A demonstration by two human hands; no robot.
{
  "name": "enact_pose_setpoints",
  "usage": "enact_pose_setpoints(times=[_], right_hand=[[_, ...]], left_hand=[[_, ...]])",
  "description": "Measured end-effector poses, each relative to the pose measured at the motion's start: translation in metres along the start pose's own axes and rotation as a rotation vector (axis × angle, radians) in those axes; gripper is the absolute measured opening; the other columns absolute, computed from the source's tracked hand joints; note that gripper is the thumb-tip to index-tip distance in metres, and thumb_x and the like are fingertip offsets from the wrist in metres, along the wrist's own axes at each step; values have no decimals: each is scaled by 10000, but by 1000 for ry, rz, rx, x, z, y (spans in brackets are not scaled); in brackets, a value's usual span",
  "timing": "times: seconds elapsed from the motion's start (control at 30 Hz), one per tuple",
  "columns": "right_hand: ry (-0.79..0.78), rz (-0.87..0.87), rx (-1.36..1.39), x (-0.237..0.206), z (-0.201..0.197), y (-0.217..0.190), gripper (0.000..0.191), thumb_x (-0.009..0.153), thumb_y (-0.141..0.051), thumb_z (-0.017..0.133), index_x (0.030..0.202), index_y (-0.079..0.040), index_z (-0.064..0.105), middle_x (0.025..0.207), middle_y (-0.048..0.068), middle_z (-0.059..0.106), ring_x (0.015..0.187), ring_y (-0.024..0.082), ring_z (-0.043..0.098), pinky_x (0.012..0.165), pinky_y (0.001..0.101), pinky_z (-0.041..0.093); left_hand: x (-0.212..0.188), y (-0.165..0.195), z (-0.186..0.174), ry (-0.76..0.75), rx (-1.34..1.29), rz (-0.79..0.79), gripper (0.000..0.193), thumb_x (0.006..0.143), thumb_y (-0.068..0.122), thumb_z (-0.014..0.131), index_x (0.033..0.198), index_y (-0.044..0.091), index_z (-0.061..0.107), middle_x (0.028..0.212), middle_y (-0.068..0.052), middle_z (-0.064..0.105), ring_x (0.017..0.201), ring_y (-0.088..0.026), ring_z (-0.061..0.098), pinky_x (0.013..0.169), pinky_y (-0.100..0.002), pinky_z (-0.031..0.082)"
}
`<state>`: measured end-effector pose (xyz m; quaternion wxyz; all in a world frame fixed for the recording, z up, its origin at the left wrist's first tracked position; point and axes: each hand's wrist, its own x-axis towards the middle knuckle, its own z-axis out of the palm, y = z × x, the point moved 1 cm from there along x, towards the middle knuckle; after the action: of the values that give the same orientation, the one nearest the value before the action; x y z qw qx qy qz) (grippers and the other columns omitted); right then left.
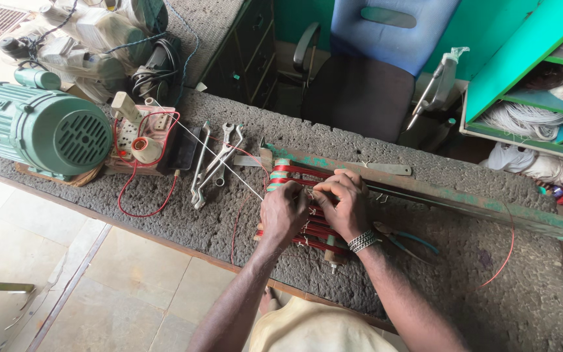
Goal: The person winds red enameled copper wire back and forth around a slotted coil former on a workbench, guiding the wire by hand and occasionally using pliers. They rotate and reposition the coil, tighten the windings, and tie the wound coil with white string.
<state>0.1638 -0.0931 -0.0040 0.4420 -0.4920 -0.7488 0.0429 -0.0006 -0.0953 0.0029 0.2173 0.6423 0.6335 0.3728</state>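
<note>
Both my hands rest on a coil former wound with red copper wire (pixel 298 172) on the rough grey workbench (pixel 464 287). My left hand (pixel 284 212) presses down on the left part of the red windings, fingers curled. Touching it, my right hand (pixel 345 203) pinches the windings at the middle; a metal bracelet sits on that wrist. A thin white strand (pixel 219 158) runs from the coil up and left toward the meter box. What lies under my fingers is hidden.
A green electric motor (pixel 37 127) stands at the bench's left end beside a pink meter box (pixel 141 140) with red leads. Several spanners (pixel 213 163) lie left of the coil, blue-handled pliers (pixel 405 240) right of it. A long green metal bar (pixel 464 199) crosses behind. A blue chair (pixel 386 39) and green shelves (pixel 529 85) stand beyond.
</note>
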Motion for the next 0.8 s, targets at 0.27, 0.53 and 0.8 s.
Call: enact_pose_setpoints(times=[0.27, 0.53, 0.8], right_hand=[[-120, -30, 63, 2, 11, 6, 136, 838, -217, 799, 958, -155, 782, 965, -17, 724, 1131, 248, 558, 1006, 401, 397], [-406, 45, 73, 23, 0, 19, 137, 764, -221, 833, 870, -158, 773, 1049, -43, 619, 1144, 195, 508, 981, 410, 340], [-222, 26, -4, 16, -3, 0, 234, 678, -290, 906, 800, -166, 749, 1150, -62, 635, 1267, 217, 486, 1014, 449, 310]], left_hand=[[-2, 0, -1, 49, 0, 153, 180, 903, 254, 666, 875, 77, 685, 782, -162, 713, 755, -393, 702, 671, -512, 541], [9, -2, -17, -157, 126, 361, 107, 954, 214, 652, 968, 112, 624, 940, -107, 666, 801, -375, 672, 635, -490, 519], [12, 1, -19, -140, 94, 428, 89, 939, 196, 646, 957, 111, 628, 912, -101, 661, 785, -366, 675, 623, -489, 520]])
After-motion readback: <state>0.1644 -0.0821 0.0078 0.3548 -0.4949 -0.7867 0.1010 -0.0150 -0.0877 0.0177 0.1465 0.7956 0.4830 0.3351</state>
